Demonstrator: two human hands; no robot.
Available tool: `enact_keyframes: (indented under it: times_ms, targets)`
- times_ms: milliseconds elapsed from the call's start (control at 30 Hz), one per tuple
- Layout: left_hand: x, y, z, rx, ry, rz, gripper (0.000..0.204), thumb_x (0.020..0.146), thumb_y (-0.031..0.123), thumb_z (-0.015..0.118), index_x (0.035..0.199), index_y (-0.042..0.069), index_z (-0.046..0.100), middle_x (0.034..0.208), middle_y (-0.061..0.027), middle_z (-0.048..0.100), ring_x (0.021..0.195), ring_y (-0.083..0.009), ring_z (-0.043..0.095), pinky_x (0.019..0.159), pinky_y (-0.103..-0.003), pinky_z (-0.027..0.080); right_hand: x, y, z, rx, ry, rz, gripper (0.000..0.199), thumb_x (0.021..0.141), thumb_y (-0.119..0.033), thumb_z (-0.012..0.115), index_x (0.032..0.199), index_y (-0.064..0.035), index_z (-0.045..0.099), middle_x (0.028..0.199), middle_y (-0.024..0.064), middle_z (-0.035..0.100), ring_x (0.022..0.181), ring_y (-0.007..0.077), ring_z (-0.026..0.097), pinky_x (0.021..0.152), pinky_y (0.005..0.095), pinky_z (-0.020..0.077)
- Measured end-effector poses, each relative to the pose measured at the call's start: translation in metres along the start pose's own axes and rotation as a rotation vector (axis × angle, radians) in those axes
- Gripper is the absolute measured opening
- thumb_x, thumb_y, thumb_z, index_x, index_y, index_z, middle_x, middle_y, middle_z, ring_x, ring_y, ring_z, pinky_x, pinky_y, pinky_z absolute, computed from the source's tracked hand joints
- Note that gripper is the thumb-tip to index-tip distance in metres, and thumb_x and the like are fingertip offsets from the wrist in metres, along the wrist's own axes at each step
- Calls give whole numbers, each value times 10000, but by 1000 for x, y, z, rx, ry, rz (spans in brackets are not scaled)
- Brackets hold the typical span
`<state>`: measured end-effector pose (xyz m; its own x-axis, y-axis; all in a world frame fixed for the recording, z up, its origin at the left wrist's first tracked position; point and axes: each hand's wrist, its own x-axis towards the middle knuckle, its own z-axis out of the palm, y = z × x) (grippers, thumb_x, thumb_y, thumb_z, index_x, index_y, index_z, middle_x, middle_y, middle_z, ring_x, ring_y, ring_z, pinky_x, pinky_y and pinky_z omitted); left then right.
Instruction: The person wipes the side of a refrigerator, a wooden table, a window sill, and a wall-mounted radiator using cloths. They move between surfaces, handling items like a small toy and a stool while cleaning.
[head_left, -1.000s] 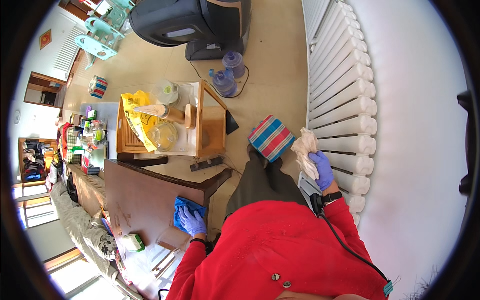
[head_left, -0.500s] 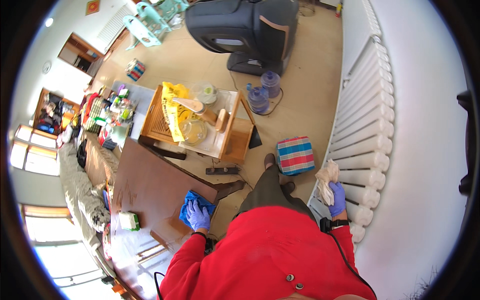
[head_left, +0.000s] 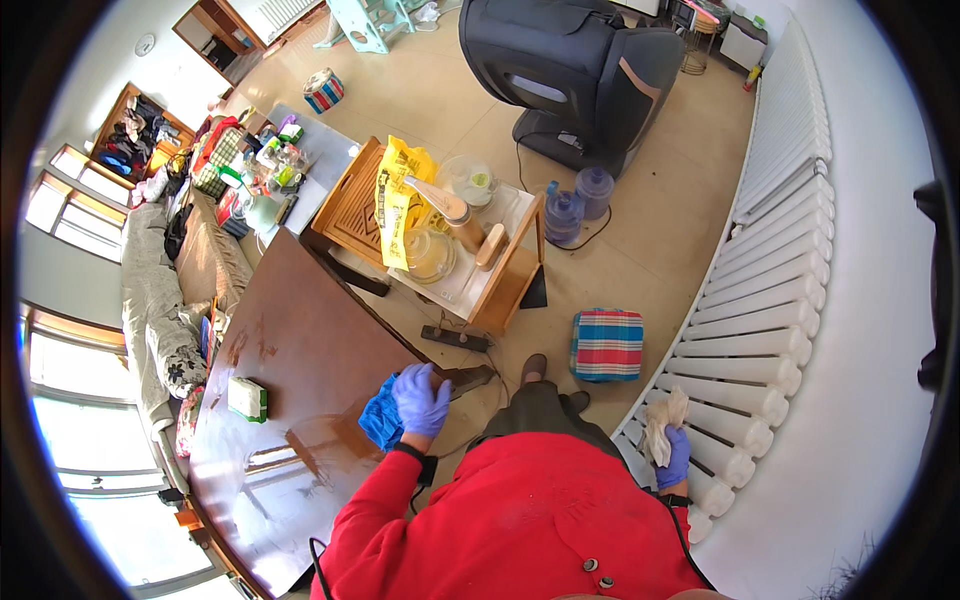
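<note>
My left hand [head_left: 421, 400], in a purple glove, is at the near right edge of the brown table [head_left: 310, 340]. Its fingers are apart and slightly bent. A crumpled blue cloth [head_left: 379, 414] lies on the table edge just left of and partly under this hand, which does not appear to grip it. Beside the white radiator [head_left: 745, 385], my right hand [head_left: 676, 458] wears a similar glove and is closed on a crumpled off-white rag [head_left: 662, 420]. Wet streaks and reflections mark the tabletop.
A green-and-white pack [head_left: 248, 399] sits on the table. Beyond it, a wooden cart [head_left: 500, 305] carries jars and a yellow bag [head_left: 400, 195]. A plaid stool [head_left: 606, 345] stands by my feet. Blue water jugs [head_left: 563, 215], a power strip [head_left: 455, 338] and a black massage chair [head_left: 575, 75] are farther off.
My left hand has come up from lying flat on the blue cloth, its fingers now bent. My right hand still holds the rag by the radiator. The whole view has shifted.
</note>
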<state>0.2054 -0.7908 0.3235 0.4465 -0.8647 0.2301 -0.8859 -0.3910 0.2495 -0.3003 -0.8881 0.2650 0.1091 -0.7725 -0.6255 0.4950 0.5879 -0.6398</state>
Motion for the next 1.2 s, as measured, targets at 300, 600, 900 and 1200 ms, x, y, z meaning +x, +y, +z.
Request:
enact_keyframes:
  times_ms: [300, 600, 900, 1200]
  targets:
    - [129, 39, 137, 55, -298, -43, 540, 871, 285, 672, 1317, 39, 491, 1201, -158, 590, 1088, -346, 582, 907, -466, 474, -8, -21, 17, -5, 65, -12, 415, 912, -166, 571, 1268, 38, 507, 1136, 184, 650, 955, 301, 685, 833, 413, 580]
    - [151, 18, 206, 220, -516, -165, 177, 912, 135, 597, 1076, 72, 573, 1006, -137, 652, 902, -316, 710, 752, -411, 594, -30, -22, 32, -34, 131, -3, 372, 925, -175, 563, 1252, 0, 536, 1137, 144, 640, 1007, 275, 657, 883, 390, 550]
    - [148, 2, 210, 169, -547, -118, 117, 926, 113, 567, 1032, 66, 583, 981, -148, 652, 883, -310, 715, 720, -408, 600, -6, -26, 68, -80, 84, 21, 450, 908, -184, 582, 1305, 10, 496, 1163, 159, 636, 976, 280, 670, 839, 386, 571]
    - [140, -6, 213, 76, -517, -115, 122, 912, 114, 572, 1016, 53, 587, 995, -165, 647, 888, -337, 709, 739, -435, 594, 7, -38, 81, -91, 104, -2, 412, 920, -181, 577, 1285, -3, 509, 1141, 145, 638, 975, 274, 665, 836, 389, 565]
